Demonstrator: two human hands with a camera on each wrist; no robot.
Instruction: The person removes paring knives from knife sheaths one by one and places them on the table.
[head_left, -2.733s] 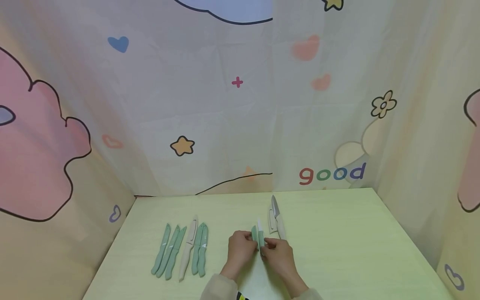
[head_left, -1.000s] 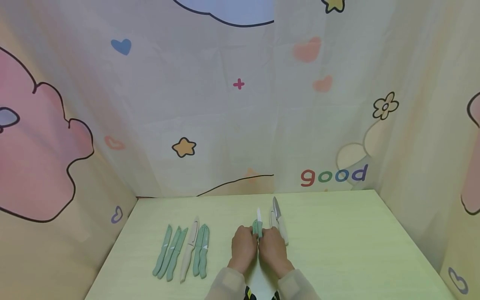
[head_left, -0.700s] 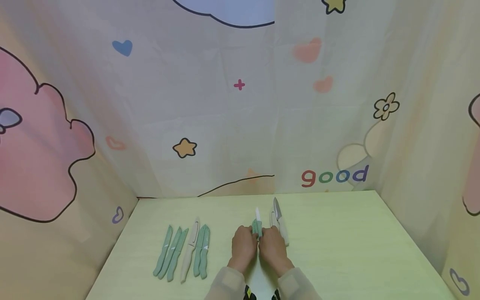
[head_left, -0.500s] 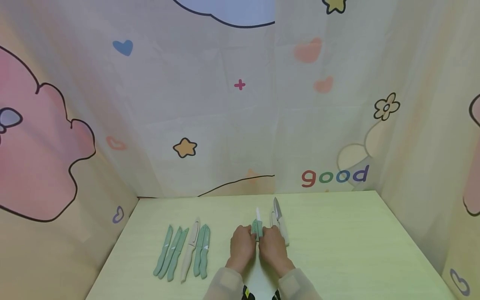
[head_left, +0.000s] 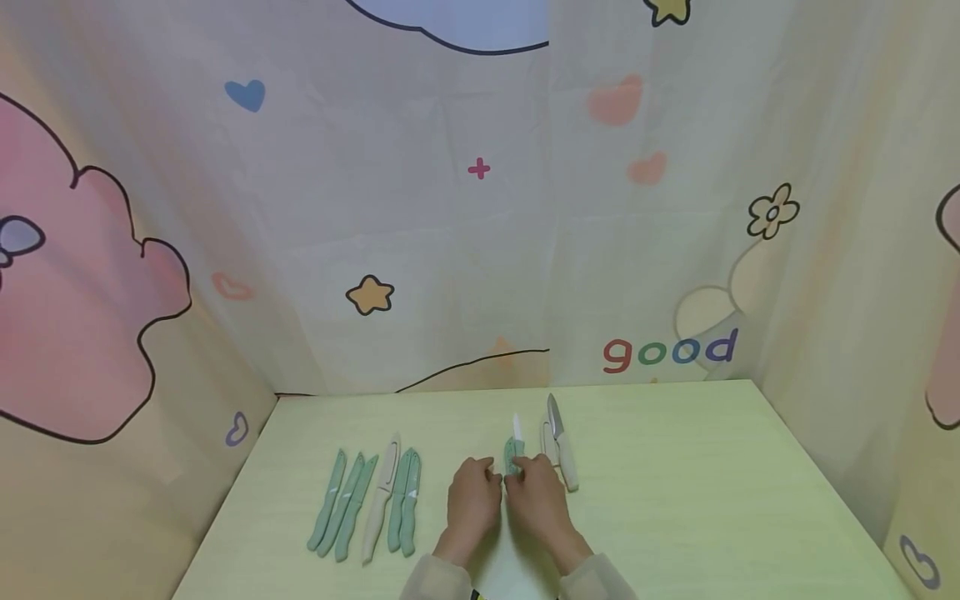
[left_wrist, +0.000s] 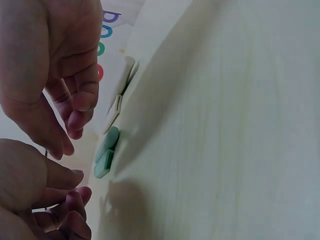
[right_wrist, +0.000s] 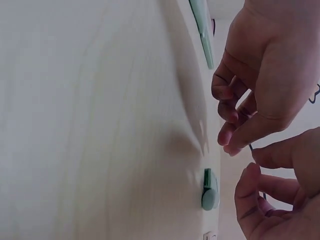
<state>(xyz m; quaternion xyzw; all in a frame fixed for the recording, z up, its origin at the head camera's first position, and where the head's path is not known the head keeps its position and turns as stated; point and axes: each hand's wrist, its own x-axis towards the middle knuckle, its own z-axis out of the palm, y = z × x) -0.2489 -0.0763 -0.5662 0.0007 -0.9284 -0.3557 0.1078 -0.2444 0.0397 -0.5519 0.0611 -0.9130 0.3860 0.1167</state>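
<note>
A small green knife with a bare white blade (head_left: 517, 427) lies on the table, its green sheath (head_left: 512, 450) alongside it on the left. My left hand (head_left: 474, 500) hovers nearer than these, fingers loosely bent and holding nothing. My right hand (head_left: 542, 504) is likewise free of any object, its fingers partly hiding the knife in the head view. Both wrist views show the fingertips apart from the knife handle (left_wrist: 107, 140) and sheath. Just right of them lies a beige knife (head_left: 566, 458) with a bare grey blade, its beige sheath (head_left: 549, 442) beside it.
On the left, several sheathed green knives (head_left: 347, 508) lie in a row, with one sheathed beige knife (head_left: 381, 500) among them. A printed curtain (head_left: 450, 250) encloses the pale table (head_left: 675, 500) at the back and sides.
Both hands gripped the green knife and its sheath and set them down side by side. They have now let go and drawn back slightly, the left hand moving to the left.
</note>
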